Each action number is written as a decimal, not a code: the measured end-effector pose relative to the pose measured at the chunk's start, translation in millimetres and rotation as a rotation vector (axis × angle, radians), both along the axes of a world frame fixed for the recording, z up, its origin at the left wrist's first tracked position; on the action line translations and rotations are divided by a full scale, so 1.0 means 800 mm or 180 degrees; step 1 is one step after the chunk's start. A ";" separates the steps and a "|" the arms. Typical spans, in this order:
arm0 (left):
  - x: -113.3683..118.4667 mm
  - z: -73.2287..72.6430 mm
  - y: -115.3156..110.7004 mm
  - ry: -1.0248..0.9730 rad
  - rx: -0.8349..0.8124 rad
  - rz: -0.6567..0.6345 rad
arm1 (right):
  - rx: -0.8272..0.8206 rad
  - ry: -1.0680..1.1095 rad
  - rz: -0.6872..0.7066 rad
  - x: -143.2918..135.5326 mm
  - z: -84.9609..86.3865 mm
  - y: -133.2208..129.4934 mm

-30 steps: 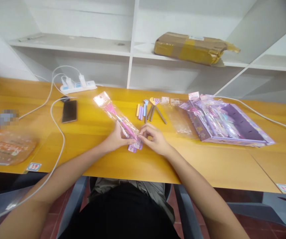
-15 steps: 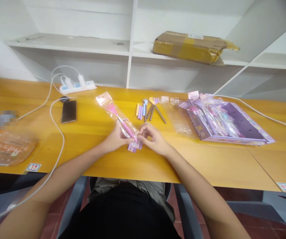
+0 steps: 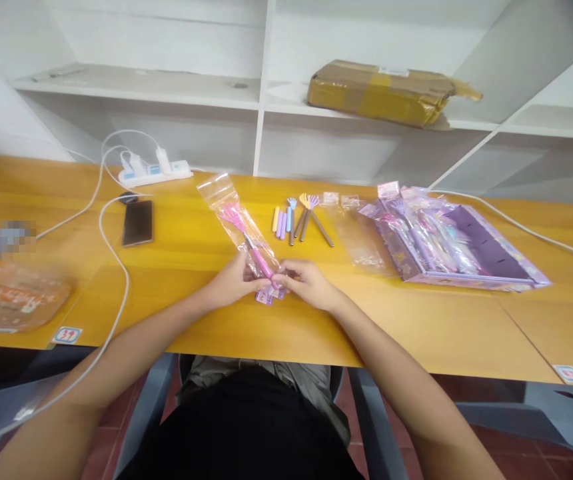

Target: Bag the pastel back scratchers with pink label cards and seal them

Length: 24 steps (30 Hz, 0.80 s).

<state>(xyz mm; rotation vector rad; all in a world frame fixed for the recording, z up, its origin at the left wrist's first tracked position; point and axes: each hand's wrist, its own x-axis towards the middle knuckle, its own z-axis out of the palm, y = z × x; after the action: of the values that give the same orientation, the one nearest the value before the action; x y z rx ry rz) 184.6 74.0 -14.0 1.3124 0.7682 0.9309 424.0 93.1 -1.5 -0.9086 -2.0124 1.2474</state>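
Observation:
A pink back scratcher [image 3: 260, 259] with a hand-shaped head lies inside or against a clear plastic bag [image 3: 215, 189], tilted up and to the left. My left hand [image 3: 234, 283] is closed around the bag and handle from the left. With thumb and fingers, my right hand [image 3: 309, 283] pinches the handle's lower end. Small purple printed cards [image 3: 264, 297] show below my fingers. Beyond my hands lie loose scratcher heads on metal rods [image 3: 303, 217], in yellow, purple and blue. Beside them are several short pastel handles [image 3: 281, 223].
To the right, a purple display box [image 3: 491, 263] holds several bagged scratchers, with clear empty bags [image 3: 364, 247] beside it. Leftward are a phone [image 3: 138, 223], a power strip [image 3: 155, 173], white cables and an orange package [image 3: 21, 297]. A taped carton [image 3: 376, 93] sits on the shelf.
The bag's top end and the scratcher's head have shifted slightly right. My right hand has moved slightly, with its fingers now closer together at the handle's end. My left hand keeps its hold.

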 end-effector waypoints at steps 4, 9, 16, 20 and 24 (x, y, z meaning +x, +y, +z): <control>0.000 0.006 0.000 0.0161 -0.0022 0.0071 | 0.0184 -0.0054 -0.0097 0.001 0.005 0.001; -0.005 0.014 0.001 0.0121 0.0138 -0.0046 | -0.0032 0.0117 0.0062 -0.003 0.010 -0.001; -0.009 0.019 0.006 0.0023 0.0266 -0.0252 | -0.0849 0.0430 0.0369 -0.008 0.003 -0.005; -0.008 0.026 0.001 0.0071 0.0206 -0.0498 | -0.0922 0.0547 0.0344 -0.006 0.001 -0.001; -0.006 0.037 -0.010 0.0709 0.0390 -0.1130 | -0.0973 0.1050 -0.0106 -0.003 0.000 0.004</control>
<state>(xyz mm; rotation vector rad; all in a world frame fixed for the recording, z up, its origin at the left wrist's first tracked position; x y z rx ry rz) 179.7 66.3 15.9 1.6169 0.6252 0.5605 421.2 96.6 -1.3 -0.8063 -1.5716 1.5992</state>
